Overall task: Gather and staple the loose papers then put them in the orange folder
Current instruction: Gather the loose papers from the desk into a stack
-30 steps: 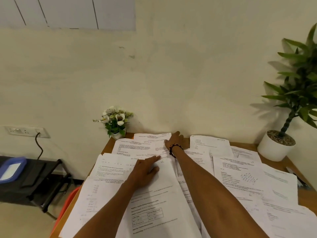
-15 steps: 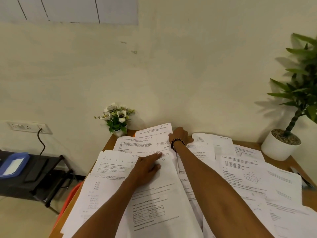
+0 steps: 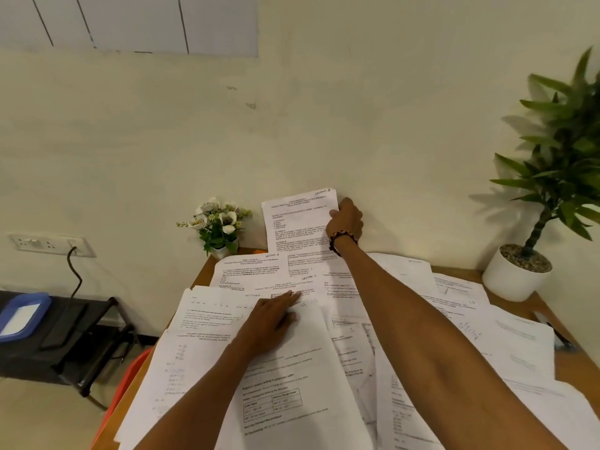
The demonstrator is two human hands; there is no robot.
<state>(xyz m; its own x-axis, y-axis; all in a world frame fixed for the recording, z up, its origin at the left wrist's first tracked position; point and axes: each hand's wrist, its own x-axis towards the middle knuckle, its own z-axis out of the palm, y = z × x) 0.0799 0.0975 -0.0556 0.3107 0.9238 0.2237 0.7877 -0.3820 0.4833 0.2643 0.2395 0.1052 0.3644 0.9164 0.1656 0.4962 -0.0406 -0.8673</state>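
Note:
Several loose printed papers (image 3: pixel 298 358) lie overlapping across the wooden table (image 3: pixel 574 368). My right hand (image 3: pixel 345 220) reaches to the far edge by the wall and grips the right side of one printed sheet (image 3: pixel 297 219), which stands lifted and tilted up against the wall. My left hand (image 3: pixel 271 316) rests flat, fingers straight, on the papers near the table's middle. An orange thing (image 3: pixel 130 384), perhaps the folder, shows beside the table's left edge, mostly hidden. No stapler is in sight.
A small pot of white flowers (image 3: pixel 219 222) stands at the table's far left corner. A large green plant in a white pot (image 3: pixel 519 274) stands at the far right. A pen (image 3: pixel 556 332) lies near the right edge. A black rack with a blue tray (image 3: pixel 22 316) stands left, below a wall socket.
My right hand has closed on the far sheet and lifted its top up off the table against the wall. My left hand has stayed pressed on the papers.

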